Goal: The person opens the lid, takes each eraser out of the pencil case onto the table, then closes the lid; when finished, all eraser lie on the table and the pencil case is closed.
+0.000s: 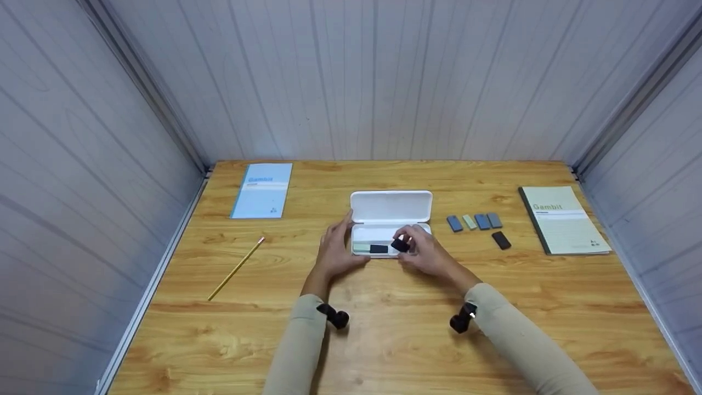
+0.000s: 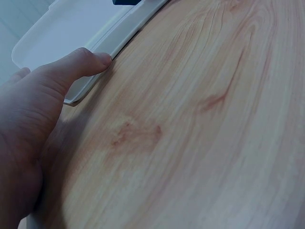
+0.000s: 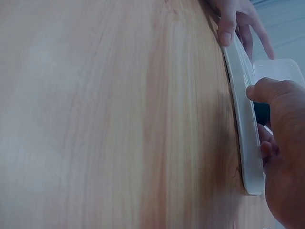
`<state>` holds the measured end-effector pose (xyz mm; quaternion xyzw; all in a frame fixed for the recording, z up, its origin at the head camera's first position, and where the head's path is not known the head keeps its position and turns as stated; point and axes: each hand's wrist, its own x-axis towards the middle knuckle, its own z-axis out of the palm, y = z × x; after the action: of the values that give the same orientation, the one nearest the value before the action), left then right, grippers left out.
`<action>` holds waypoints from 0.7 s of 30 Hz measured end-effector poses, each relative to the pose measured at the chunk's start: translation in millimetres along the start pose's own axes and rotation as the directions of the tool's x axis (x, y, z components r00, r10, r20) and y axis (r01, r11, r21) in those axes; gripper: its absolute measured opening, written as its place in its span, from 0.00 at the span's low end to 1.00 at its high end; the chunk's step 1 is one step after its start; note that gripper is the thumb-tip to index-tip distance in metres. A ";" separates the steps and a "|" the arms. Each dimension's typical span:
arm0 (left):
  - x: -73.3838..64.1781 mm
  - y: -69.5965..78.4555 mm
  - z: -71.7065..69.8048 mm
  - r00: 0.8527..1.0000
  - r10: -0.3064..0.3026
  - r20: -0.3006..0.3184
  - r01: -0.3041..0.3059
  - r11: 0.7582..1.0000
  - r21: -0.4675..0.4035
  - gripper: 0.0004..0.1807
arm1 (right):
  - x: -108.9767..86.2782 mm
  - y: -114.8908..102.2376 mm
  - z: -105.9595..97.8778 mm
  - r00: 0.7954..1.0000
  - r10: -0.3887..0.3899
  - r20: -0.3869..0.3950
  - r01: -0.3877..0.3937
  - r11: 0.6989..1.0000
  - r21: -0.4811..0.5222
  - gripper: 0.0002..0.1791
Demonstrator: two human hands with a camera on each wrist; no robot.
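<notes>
An open white pencil case (image 1: 391,206) lies on the table, its lid tipped back. My left hand (image 1: 334,249) grips its left end, the thumb along the front edge, as the left wrist view also shows at the case's rim (image 2: 90,86). Between thumb and fingers my right hand (image 1: 426,253) pinches a black eraser (image 1: 400,245) over the right part of the case. In the right wrist view the hand (image 3: 286,112) partly hides this dark block (image 3: 261,113). Inside the case lie another black eraser (image 1: 378,249) and a pale green one (image 1: 361,246) at the left.
Right of the case lie several erasers: blue (image 1: 454,223), pale green (image 1: 469,221), grey (image 1: 494,220) and black (image 1: 501,240). Farther right is a greenish notebook (image 1: 567,222). A blue notebook (image 1: 262,192) and a yellow pencil (image 1: 237,269) lie on the left. Panel walls (image 1: 351,82) enclose the table.
</notes>
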<state>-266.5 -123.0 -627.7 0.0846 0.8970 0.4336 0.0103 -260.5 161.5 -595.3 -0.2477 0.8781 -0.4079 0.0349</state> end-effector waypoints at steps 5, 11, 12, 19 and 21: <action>0.6 -1.5 -0.3 1.000 0.026 -0.004 -0.026 1.000 0.003 0.72 | 2.2 -0.1 -1.0 0.997 -0.014 -0.072 0.017 0.999 0.040 0.24; 0.9 -2.8 0.4 0.999 0.042 -0.012 -0.042 0.999 0.002 0.72 | 4.2 -2.8 -5.1 0.993 0.020 -0.115 -0.008 0.995 0.098 0.26; 1.0 -2.8 0.5 0.999 0.043 -0.013 -0.043 0.999 0.002 0.72 | 4.1 -2.5 -5.6 0.993 0.024 -0.116 -0.012 0.995 0.100 0.26; 0.1 -1.3 0.2 0.999 0.038 -0.012 -0.038 0.999 0.001 0.73 | -0.3 0.5 -10.1 0.991 0.081 -0.109 -0.068 0.990 0.119 0.29; -0.3 -1.2 0.1 0.999 0.039 -0.010 -0.039 0.999 0.001 0.73 | -2.0 2.4 -11.5 0.989 0.088 -0.115 -0.076 0.991 0.110 0.29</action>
<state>-266.4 -123.7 -628.7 0.0997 0.8954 0.4340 -0.0028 -262.7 171.8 -589.7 -0.1842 0.8654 -0.4659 0.0122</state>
